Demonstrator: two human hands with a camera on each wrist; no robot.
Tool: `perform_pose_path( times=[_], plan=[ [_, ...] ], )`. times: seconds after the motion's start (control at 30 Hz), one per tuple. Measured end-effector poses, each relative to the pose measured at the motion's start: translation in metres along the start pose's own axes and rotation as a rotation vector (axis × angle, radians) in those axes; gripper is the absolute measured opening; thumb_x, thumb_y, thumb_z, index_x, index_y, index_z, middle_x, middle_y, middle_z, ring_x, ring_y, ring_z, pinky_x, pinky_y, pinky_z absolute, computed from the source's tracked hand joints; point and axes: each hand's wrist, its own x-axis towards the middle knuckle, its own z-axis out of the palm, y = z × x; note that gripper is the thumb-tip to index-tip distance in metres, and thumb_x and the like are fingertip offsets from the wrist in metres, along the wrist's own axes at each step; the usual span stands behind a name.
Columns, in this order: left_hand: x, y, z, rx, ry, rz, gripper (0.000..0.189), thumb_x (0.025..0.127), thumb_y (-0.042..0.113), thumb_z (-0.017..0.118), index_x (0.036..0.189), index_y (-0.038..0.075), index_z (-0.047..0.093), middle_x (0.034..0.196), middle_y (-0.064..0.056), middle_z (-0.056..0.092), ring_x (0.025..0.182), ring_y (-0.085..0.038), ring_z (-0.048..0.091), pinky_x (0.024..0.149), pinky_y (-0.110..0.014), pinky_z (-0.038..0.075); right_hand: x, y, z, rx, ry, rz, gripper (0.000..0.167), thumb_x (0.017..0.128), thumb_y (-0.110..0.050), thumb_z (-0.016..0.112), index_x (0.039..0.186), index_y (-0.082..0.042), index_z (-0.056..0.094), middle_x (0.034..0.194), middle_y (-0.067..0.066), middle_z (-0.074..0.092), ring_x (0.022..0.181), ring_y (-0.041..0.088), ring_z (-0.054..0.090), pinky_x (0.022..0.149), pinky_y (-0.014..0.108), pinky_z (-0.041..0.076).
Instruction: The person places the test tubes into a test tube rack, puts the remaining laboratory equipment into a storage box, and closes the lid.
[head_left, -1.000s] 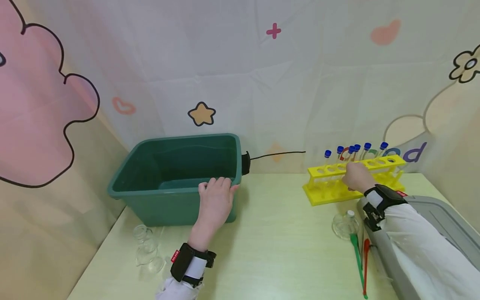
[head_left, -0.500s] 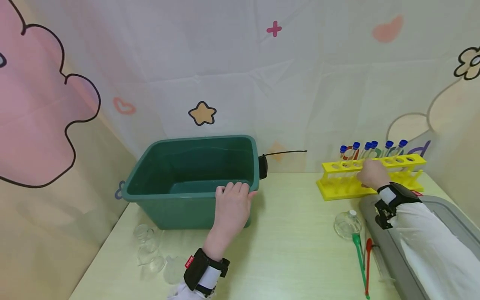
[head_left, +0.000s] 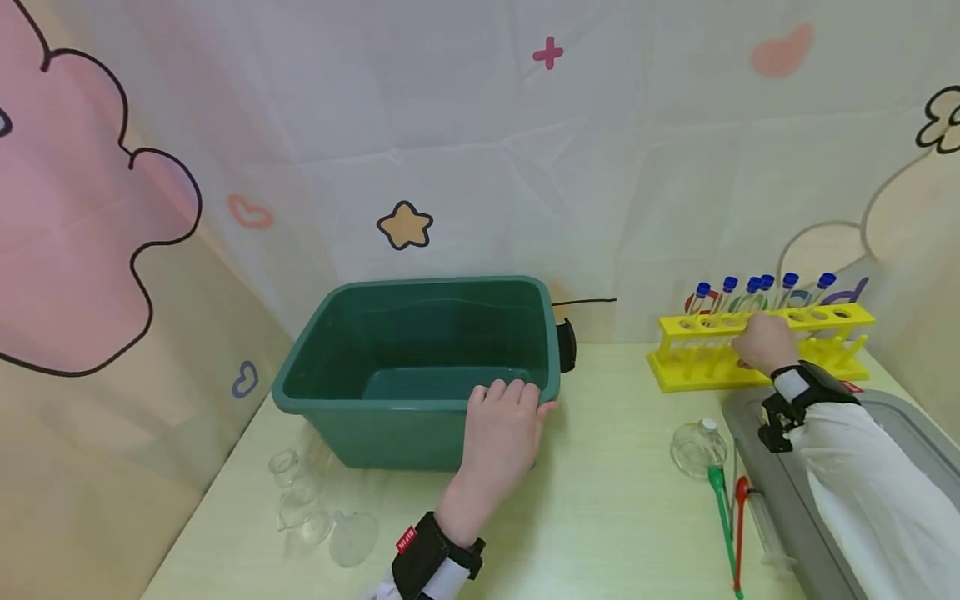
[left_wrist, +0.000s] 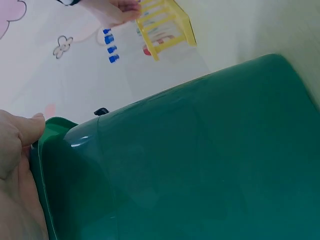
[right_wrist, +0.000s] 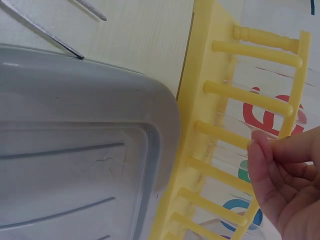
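Note:
On the left of the table stands a green plastic bin with a black handle on its right side. My left hand grips its near rim by the right corner, fingers over the edge; the left wrist view shows the thumb beside the rim. At the back right is a yellow test tube rack bearing several blue-capped test tubes, leaning back. My right hand pinches the rack's upper shelf near the middle; in the right wrist view the fingertips meet there, partly covering the shelf edge.
A grey tray or lid lies under my right forearm. Beside it are a clear round flask, a green stick, a red stick and a clear tube. Clear glassware lies front left. A curtain stands behind.
The bin has slid right with my left hand on its rim. The rack and its tubes have moved right and slightly back, along with my right hand.

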Motion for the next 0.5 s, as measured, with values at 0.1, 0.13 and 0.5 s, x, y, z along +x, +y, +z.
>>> perform_pose_path(
  times=[0.1,0.13,0.5],
  plan=[
    [0.000,0.006,0.000,-0.001,0.015,0.007,0.035,0.083,0.029,0.066,0.062,0.010,0.047,0.054,0.001,0.034,0.050,-0.015,0.035,0.052,-0.027,0.027,0.001,0.001,0.001,0.015,0.037,-0.016,0.020,0.080,0.002,0.049,0.077,0.020,0.055,0.049,0.007,0.052,0.048,0.026,0.057,0.043,0.030,0.044],
    [0.000,0.008,-0.001,0.001,0.021,0.011,0.035,0.083,0.030,0.066,0.062,0.010,0.047,0.054,0.001,0.034,0.050,-0.015,0.035,0.052,-0.027,0.027,0.002,0.001,0.002,0.014,0.051,-0.020,0.019,0.080,0.002,0.049,0.074,0.019,0.056,0.048,0.007,0.052,0.047,0.026,0.057,0.042,0.030,0.044],
    [0.001,0.033,-0.006,0.038,0.022,0.057,0.036,0.083,0.036,0.064,0.061,0.012,0.047,0.054,0.003,0.037,0.049,-0.013,0.036,0.051,-0.025,0.026,0.006,0.009,0.001,0.029,0.103,0.036,0.026,0.081,0.002,0.048,0.086,0.027,0.052,0.050,0.011,0.052,0.044,0.023,0.054,0.042,0.030,0.043]
  ],
)
